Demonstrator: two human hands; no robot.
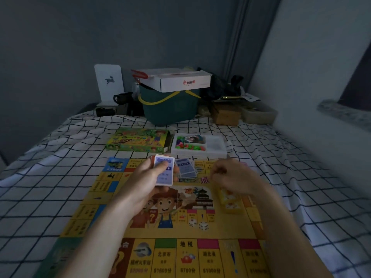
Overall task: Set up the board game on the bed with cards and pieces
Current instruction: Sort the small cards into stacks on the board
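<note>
A yellow game board (160, 233) lies flat on the checked bedsheet. Above its far half, my left hand (148, 181) grips a thick deck of blue-backed cards (164, 169). A few loose blue cards (185, 167) lie fanned on the board just right of the deck. My right hand (230, 177) hovers over the board's far right part, fingers curled; nothing shows in it. Two printed dice (198, 224) and a cartoon boy are in the board's centre. A yellow stack of cards (229, 199) rests on the board under my right wrist.
The green game box (138, 139) and a white tray of coloured pieces (197, 145) sit beyond the board. Behind them stand a dark green basket (170, 105) with a white carton (176, 80) on top, a mug, small boxes and a white card against the wall.
</note>
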